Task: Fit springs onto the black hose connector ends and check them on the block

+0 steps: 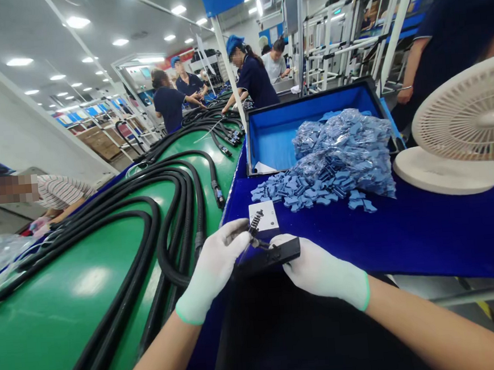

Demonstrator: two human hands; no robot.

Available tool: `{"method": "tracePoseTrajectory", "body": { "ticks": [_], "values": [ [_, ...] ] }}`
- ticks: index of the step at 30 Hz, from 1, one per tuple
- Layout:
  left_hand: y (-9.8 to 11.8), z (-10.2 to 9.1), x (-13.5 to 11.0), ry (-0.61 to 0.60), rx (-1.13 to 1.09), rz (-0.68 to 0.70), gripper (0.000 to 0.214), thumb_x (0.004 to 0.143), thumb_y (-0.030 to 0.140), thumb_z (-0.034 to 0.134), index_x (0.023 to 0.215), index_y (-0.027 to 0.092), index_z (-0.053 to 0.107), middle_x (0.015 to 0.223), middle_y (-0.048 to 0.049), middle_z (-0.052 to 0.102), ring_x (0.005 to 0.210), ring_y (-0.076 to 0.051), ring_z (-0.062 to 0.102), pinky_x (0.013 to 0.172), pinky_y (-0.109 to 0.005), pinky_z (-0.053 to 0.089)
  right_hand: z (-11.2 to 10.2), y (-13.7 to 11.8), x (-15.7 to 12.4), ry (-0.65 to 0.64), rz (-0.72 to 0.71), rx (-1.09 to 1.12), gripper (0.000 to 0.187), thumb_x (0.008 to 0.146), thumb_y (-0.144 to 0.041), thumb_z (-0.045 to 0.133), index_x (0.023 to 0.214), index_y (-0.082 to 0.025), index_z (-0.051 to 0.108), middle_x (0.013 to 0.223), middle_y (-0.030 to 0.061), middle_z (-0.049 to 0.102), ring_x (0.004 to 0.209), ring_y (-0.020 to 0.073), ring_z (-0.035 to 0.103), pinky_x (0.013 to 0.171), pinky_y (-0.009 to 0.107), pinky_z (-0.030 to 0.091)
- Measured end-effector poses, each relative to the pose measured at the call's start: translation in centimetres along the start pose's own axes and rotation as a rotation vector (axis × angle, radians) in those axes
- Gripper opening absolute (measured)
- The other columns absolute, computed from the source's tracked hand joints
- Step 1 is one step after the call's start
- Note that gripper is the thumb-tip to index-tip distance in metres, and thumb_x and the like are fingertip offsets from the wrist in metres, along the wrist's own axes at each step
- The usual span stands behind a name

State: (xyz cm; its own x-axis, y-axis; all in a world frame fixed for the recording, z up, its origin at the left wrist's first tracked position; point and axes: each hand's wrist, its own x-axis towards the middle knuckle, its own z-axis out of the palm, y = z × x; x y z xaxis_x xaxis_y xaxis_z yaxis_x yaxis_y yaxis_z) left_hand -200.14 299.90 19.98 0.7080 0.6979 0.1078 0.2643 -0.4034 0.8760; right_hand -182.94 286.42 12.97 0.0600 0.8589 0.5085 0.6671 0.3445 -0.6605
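My left hand, in a white glove with a green cuff, pinches a small black ribbed part between thumb and fingers. My right hand, gloved the same way, is closed on a black rectangular block that lies across its fingertips. Both parts are held close together, and whether they touch I cannot tell. Just beyond the left fingertips is a white plate with small holes. Behind it lies a loose heap of small blue plastic pieces.
A clear bag of blue pieces leans at a blue bin. On the right stands a white fan. Thick black hoses curve over the green conveyor surface at left. Several co-workers are nearby; one stands behind the fan.
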Motion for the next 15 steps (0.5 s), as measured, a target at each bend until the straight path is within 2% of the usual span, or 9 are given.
{"method": "tracePoseTrajectory", "body": {
  "ticks": [5,8,10,12,15],
  "values": [
    [1.1,0.3,2.4,-0.115,0.083,0.116,0.034,0.097,0.036,0.057,0.125,0.023,0.071,0.125,-0.0026,0.072,0.107,-0.025,0.069,0.102,-0.035,0.051,-0.3,-0.3,0.4,-0.016,0.040,-0.014,0.043,0.091,-0.007,0.050,0.130,-0.021,0.061,0.121,0.0110,0.068,0.118,0.0266,0.063,0.109,0.047,0.050],
    [1.1,0.6,2.6,-0.126,0.128,0.158,0.037,0.099,0.037,0.054,0.129,0.022,0.069,0.130,-0.0031,0.070,0.117,-0.025,0.066,0.104,-0.034,0.050,-0.8,-0.6,0.2,-0.003,0.107,0.116,0.046,0.090,-0.009,0.052,0.134,-0.021,0.059,0.127,0.0100,0.067,0.124,0.0257,0.061,0.113,0.045,0.048],
    [1.1,1.1,2.3,-0.094,0.174,0.151,0.039,0.097,0.037,0.059,0.132,0.023,0.067,0.132,-0.0022,0.070,0.120,-0.026,0.065,0.104,-0.034,0.050,-1.2,-0.4,0.0,-0.006,0.136,0.207,0.041,0.090,-0.011,0.054,0.128,-0.021,0.062,0.120,0.0086,0.070,0.119,0.0253,0.064,0.109,0.043,0.051],
    [1.3,1.7,1.9,-0.058,0.232,0.152,0.040,0.095,0.040,0.062,0.132,0.025,0.068,0.132,-0.0008,0.070,0.121,-0.026,0.065,0.105,-0.034,0.051,-1.3,0.1,-0.2,-0.035,0.144,0.259,0.029,0.089,-0.014,0.057,0.115,-0.020,0.066,0.108,0.0064,0.072,0.102,0.0233,0.069,0.095,0.038,0.056],
    [1.4,2.2,1.3,0.001,0.331,0.148,0.042,0.096,0.050,0.059,0.131,0.029,0.071,0.133,0.0012,0.070,0.126,-0.027,0.064,0.112,-0.035,0.047,-0.9,1.4,-0.2,-0.028,0.059,0.138,0.012,0.081,-0.014,0.064,0.091,-0.019,0.065,0.091,0.0035,0.071,0.082,0.0202,0.067,0.078,0.032,0.055]
  ]
}}
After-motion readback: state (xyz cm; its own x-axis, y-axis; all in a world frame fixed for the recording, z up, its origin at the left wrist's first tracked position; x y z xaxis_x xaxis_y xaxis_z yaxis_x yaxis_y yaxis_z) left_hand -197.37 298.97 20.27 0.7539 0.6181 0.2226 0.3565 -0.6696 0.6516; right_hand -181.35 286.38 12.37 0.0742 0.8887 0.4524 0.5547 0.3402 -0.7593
